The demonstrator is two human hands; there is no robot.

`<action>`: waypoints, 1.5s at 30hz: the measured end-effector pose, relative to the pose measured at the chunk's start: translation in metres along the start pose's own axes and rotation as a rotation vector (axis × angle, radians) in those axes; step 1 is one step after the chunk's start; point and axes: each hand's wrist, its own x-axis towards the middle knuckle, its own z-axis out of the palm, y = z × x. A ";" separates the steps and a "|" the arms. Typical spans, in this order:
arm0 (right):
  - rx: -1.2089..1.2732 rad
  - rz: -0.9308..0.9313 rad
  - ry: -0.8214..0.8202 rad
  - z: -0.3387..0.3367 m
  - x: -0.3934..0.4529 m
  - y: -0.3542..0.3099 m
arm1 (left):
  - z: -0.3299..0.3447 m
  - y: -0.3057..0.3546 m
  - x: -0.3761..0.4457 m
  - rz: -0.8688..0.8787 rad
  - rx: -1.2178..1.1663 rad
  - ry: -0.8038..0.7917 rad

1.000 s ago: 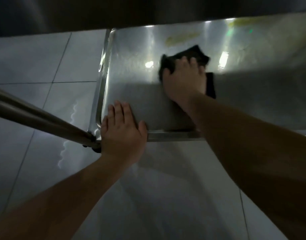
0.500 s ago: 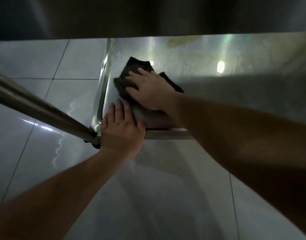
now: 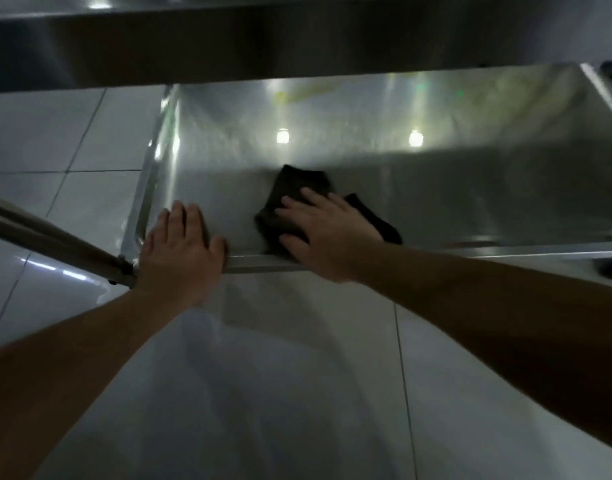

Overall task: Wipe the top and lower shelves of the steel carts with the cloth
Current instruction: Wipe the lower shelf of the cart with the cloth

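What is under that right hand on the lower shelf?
A dark crumpled cloth lies under the right hand, pressed flat onto the shiny steel lower shelf. The cloth's middle and the steel beneath it are covered.

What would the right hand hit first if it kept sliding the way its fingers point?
Nothing nearby, it seems: the right hand presses the dark cloth and points up-left over bare lower shelf. The raised left rim looks like the first stop, though depth is unclear.

steel lower shelf [image 3: 471, 188], dark cloth [image 3: 290, 192] on it
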 end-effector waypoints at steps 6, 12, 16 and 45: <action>0.019 -0.077 -0.026 -0.011 -0.033 0.044 | -0.012 0.012 -0.010 0.000 -0.030 0.006; -0.068 0.045 -0.011 -0.038 -0.100 0.139 | -0.030 0.063 -0.025 0.250 0.048 0.144; -0.053 0.186 0.030 -0.054 -0.143 0.207 | -0.018 0.132 -0.035 0.398 -0.038 0.139; -0.085 0.201 0.337 -0.032 -0.196 0.163 | -0.003 0.201 -0.038 0.407 -0.190 -0.047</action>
